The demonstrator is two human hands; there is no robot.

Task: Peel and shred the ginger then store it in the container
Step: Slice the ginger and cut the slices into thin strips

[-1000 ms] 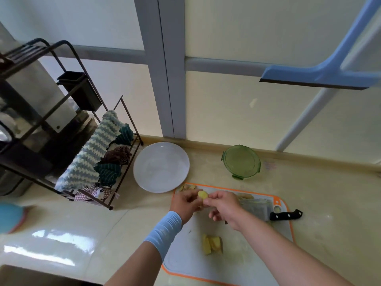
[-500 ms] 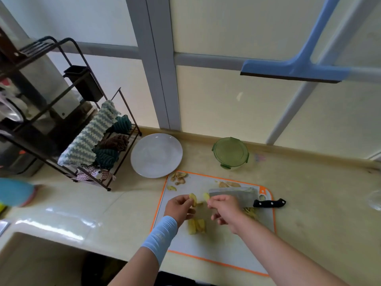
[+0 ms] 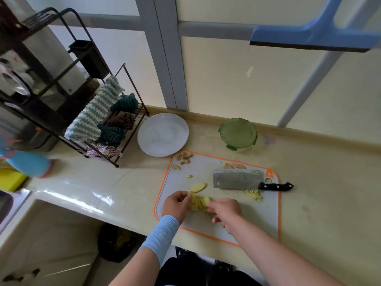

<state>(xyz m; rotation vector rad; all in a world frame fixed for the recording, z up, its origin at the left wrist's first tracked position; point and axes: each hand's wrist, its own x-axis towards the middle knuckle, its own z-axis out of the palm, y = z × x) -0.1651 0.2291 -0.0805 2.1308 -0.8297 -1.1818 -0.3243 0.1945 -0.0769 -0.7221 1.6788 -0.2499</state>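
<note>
A row of yellow ginger slices (image 3: 199,203) lies on the white cutting board with an orange rim (image 3: 266,219). My left hand (image 3: 176,205) pinches the slices at their left end and my right hand (image 3: 224,210) pinches them at the right end. One loose slice (image 3: 198,187) lies just behind them. A cleaver (image 3: 239,179) with a black handle rests flat on the board's far right, with shredded ginger (image 3: 254,195) beside its blade. Ginger peels (image 3: 184,157) sit at the board's far left corner. The green-lidded container (image 3: 238,134) stands behind the board.
A white plate (image 3: 162,134) lies behind the board's left corner. A black wire rack (image 3: 107,124) hung with cloths stands to the left. A sink edge (image 3: 12,203) and a blue bottle (image 3: 26,163) are at the far left. The counter's front edge runs just under my wrists.
Both hands came down from holding a ginger piece in the air to the slices on the board, which now lie together in a row. The camera tilted downward.
</note>
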